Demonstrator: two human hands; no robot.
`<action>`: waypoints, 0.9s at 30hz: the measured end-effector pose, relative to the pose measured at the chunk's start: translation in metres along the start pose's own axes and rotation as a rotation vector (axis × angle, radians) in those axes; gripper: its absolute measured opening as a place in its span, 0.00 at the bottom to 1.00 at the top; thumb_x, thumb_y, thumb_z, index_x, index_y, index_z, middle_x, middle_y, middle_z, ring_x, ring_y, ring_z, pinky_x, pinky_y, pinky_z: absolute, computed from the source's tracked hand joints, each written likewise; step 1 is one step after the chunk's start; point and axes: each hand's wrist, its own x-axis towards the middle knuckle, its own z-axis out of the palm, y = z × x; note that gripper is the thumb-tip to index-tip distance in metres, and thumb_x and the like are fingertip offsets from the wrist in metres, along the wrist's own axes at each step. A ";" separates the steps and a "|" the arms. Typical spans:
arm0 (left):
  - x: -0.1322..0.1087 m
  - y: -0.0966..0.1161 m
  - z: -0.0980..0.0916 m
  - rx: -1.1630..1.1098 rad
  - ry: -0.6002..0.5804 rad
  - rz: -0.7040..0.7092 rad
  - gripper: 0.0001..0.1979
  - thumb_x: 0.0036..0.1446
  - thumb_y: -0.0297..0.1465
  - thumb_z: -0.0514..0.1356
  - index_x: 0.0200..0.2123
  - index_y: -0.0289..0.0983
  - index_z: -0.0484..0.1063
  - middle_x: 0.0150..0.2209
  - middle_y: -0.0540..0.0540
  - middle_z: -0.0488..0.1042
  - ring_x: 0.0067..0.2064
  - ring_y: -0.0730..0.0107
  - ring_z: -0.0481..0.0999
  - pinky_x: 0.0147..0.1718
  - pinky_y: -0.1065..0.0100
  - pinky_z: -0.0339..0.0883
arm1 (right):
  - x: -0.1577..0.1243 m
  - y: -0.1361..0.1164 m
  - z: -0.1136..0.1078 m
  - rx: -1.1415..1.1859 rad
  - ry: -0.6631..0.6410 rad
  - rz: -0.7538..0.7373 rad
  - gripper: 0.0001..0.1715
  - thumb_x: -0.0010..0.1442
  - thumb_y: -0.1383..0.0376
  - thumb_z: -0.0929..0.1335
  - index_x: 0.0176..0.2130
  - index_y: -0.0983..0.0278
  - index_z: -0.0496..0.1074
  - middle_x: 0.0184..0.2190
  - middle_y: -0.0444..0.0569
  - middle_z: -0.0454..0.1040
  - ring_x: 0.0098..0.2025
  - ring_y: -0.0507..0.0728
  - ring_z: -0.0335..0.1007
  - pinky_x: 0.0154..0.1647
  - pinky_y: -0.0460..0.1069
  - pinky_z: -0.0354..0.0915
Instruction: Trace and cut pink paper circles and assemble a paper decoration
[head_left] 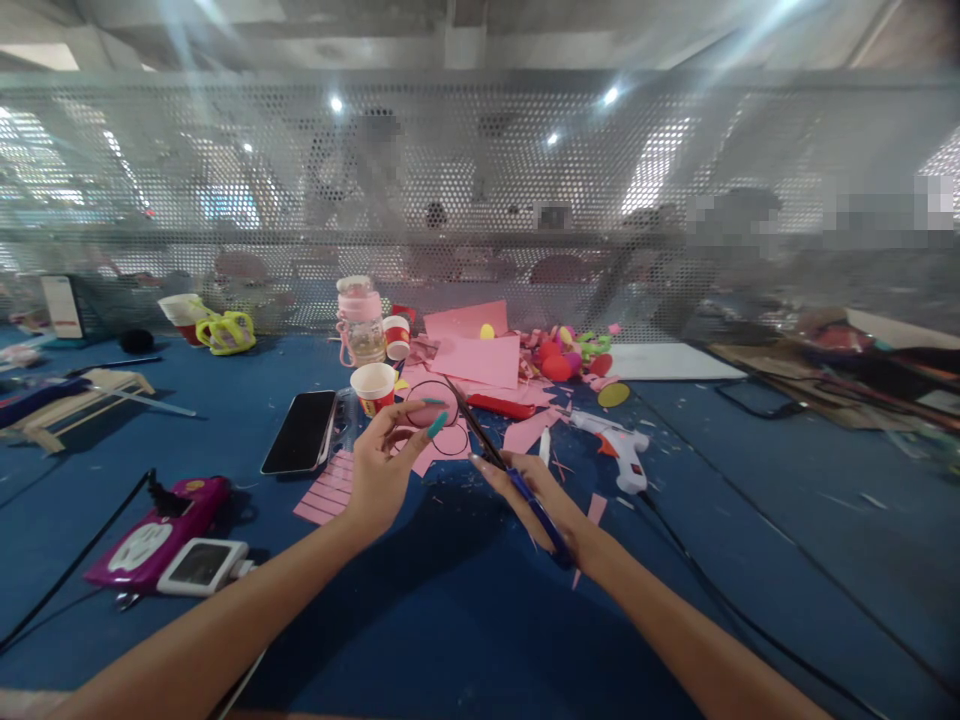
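My left hand (381, 468) pinches a piece of pink paper (451, 440) with black circle outlines on it, between thumb and fingers. Scissors (489, 447) with dark blades and blue handles are in my right hand (553, 498), its fingers wrapped round the grips. The blades point up and away, by the right edge of the circled paper; whether they touch it I cannot tell. Just beyond the blades lies a red cutter knife (501, 405). Striped pink paper (327, 488) lies flat to the left of my left hand.
A white glue gun (628, 462) with a black cable lies at right. Paper cup (373, 382), pink-lidded bottle (361, 325), pink sheets (480, 362) and colourful pieces (559, 362) stand behind. A phone (301, 430) and purple extension socket (161, 532) are at left. A perforated screen (465, 200) closes the back.
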 end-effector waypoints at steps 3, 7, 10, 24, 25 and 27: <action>0.001 -0.003 -0.001 -0.002 0.006 0.034 0.12 0.47 0.32 0.62 0.37 0.36 0.71 0.36 0.45 0.75 0.37 0.70 0.73 0.38 0.66 0.67 | 0.000 -0.001 -0.002 -0.002 -0.051 0.017 0.16 0.56 0.54 0.61 0.28 0.65 0.63 0.19 0.40 0.52 0.22 0.48 0.48 0.21 0.45 0.48; 0.002 -0.004 -0.001 0.001 0.010 0.028 0.10 0.46 0.32 0.62 0.35 0.36 0.72 0.33 0.46 0.76 0.36 0.70 0.74 0.38 0.68 0.68 | 0.000 -0.002 -0.003 0.008 -0.051 0.004 0.17 0.54 0.53 0.62 0.26 0.65 0.61 0.19 0.40 0.52 0.22 0.48 0.48 0.20 0.45 0.48; 0.000 -0.001 0.000 -0.048 -0.037 0.004 0.10 0.47 0.31 0.62 0.35 0.35 0.72 0.33 0.46 0.77 0.34 0.72 0.75 0.35 0.69 0.70 | 0.001 -0.003 -0.003 0.023 -0.042 0.004 0.18 0.54 0.52 0.62 0.26 0.65 0.61 0.19 0.40 0.52 0.21 0.48 0.47 0.20 0.45 0.48; 0.001 -0.003 -0.001 -0.009 -0.048 0.025 0.12 0.46 0.33 0.62 0.36 0.36 0.71 0.35 0.46 0.76 0.36 0.72 0.75 0.36 0.70 0.70 | 0.001 -0.005 -0.003 0.020 -0.060 0.022 0.20 0.54 0.52 0.62 0.23 0.64 0.58 0.18 0.39 0.50 0.20 0.47 0.45 0.18 0.44 0.44; 0.001 -0.003 -0.001 -0.009 -0.049 0.026 0.12 0.47 0.33 0.62 0.36 0.36 0.71 0.35 0.46 0.76 0.37 0.72 0.75 0.37 0.70 0.70 | 0.001 -0.004 -0.003 0.019 -0.060 0.020 0.20 0.54 0.52 0.62 0.23 0.65 0.59 0.18 0.39 0.50 0.20 0.47 0.45 0.18 0.44 0.44; 0.001 -0.003 -0.001 -0.013 -0.048 0.026 0.12 0.47 0.33 0.62 0.36 0.36 0.71 0.35 0.46 0.76 0.37 0.72 0.75 0.38 0.70 0.69 | 0.001 -0.001 -0.002 0.019 -0.052 0.016 0.20 0.54 0.51 0.62 0.24 0.65 0.62 0.18 0.39 0.51 0.20 0.47 0.46 0.19 0.44 0.45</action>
